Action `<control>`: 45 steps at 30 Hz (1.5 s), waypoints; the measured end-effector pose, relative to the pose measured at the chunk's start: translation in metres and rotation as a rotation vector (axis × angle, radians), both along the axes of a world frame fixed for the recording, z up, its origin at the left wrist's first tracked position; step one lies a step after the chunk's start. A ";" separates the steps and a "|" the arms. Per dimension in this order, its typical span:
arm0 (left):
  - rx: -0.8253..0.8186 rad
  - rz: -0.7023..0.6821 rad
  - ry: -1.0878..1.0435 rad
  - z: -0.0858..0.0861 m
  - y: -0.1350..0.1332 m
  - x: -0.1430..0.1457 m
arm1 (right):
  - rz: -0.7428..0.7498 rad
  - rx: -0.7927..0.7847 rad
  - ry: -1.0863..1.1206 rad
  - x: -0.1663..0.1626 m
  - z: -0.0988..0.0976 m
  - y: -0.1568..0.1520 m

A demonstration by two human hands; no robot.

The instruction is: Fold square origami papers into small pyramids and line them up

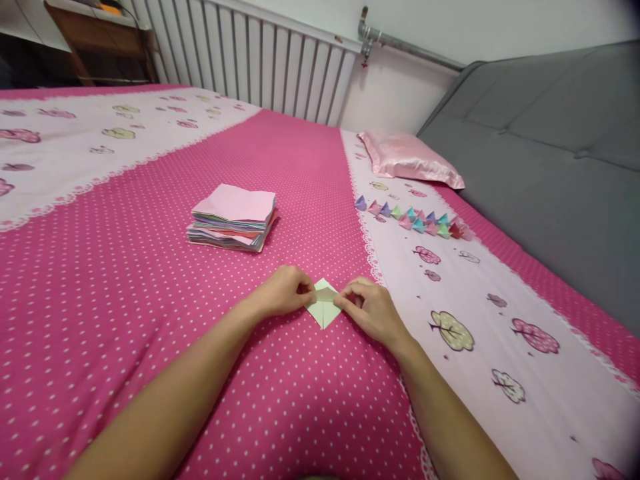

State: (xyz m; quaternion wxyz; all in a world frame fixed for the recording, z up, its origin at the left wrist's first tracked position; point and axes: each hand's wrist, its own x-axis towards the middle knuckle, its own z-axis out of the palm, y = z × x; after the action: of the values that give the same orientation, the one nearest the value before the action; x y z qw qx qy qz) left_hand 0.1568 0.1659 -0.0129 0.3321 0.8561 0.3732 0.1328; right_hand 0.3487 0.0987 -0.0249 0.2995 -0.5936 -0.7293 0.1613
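Note:
A small pale green folded paper [323,313] lies on the bed in front of me, diamond-shaped, with a crease down its lower half and a flap across its upper part. My left hand [286,291] pinches its left corner between thumb and fingers. On the opposite side, my right hand [369,308] has thumb and forefinger closed on the right corner. Beyond my left hand stands a stack of coloured paper sheets [235,203], pink on top. Farther right, several small folded paper pieces [419,225] in many colours sit in rows.
The bedspread [150,280] is pink with white dots and has pale printed bands. A pink pillow [407,159] lies near the grey headboard [545,127]. Behind the bed are a white radiator [270,60], a pipe [415,45] and a wooden table [100,40].

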 end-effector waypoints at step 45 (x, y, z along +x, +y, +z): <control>0.050 0.322 0.276 -0.006 -0.016 0.018 | -0.241 -0.095 0.011 -0.023 -0.018 0.001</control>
State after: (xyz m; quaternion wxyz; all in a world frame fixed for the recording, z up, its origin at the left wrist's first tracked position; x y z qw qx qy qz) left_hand 0.1750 0.1501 -0.0190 0.2310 0.8035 0.5435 0.0749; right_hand 0.3257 0.0998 -0.0431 0.2925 -0.6896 -0.6424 0.1619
